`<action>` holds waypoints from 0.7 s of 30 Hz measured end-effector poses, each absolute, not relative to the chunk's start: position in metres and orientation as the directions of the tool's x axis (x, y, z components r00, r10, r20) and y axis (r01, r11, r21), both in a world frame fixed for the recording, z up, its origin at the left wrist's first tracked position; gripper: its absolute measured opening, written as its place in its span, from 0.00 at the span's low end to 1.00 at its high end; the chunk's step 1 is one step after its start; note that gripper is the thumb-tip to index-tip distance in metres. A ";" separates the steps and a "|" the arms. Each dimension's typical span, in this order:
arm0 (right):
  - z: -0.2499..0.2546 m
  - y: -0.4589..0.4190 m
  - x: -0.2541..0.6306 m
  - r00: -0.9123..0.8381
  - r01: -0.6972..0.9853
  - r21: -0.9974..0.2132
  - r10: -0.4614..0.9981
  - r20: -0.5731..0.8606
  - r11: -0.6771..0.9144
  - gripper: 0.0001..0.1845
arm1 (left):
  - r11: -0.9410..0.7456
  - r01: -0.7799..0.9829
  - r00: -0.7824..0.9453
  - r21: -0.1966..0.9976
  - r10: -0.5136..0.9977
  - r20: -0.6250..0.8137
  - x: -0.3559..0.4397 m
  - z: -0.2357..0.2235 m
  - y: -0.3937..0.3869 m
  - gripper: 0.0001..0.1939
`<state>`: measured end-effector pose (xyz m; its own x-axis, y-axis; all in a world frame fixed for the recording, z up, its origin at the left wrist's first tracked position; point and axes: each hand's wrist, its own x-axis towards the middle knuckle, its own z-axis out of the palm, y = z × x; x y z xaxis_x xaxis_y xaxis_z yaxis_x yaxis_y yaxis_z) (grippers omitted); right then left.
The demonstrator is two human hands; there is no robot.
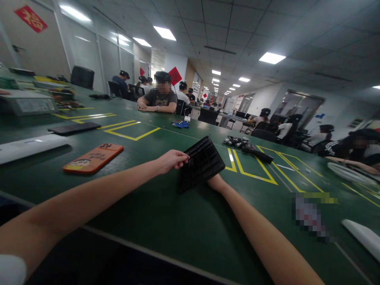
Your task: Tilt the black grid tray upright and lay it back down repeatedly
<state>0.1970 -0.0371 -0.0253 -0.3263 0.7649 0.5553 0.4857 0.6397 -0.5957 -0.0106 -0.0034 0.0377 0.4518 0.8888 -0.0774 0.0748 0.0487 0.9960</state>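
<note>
White sleeve (11, 270): seen nearest the camera at lower left, on the left arm; both forearms (261, 233) are bared and extended over the green table (127, 229).
Black tray (202, 163): held tilted above the table, between the two hands; its gridded face is turned toward the camera.
Left hand (173, 161): thumb and fingertips pinched together at the tray's left side; whether anything is caught between them cannot be told.
Right hand (216, 183): closed on the tray's lower right part from behind; its fingers are hidden.
Yellow tape (258, 178): laid in angular outlines on the table, on both sides of the tray.
Orange phone case (94, 159): laid flat left of the tray, a cartoon printed on it.
Cable bundle (237, 141): placed beyond the tray to the right; a black cylinder (258, 155) is set just beside it.
Blue item (180, 124): placed farther off, past the tray; details too small to tell.
Dark slab (74, 128): laid beyond the phone case, near a white panel (32, 147).
White object (363, 237): cut off by the right edge of view.
Seated person (158, 97): observed across the table, forearms rested on it.
</note>
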 end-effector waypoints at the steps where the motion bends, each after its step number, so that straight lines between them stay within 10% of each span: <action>1: -0.025 -0.037 0.197 -0.332 0.482 -0.590 0.758 0.561 0.648 0.25 | -0.004 0.103 0.447 0.995 0.894 -0.042 -0.010 0.036 -0.004 0.08; 21: -0.034 -0.030 0.200 -0.269 0.506 -0.618 0.790 0.551 0.602 0.26 | -0.542 0.434 0.464 0.720 0.819 0.337 0.000 0.007 0.008 0.13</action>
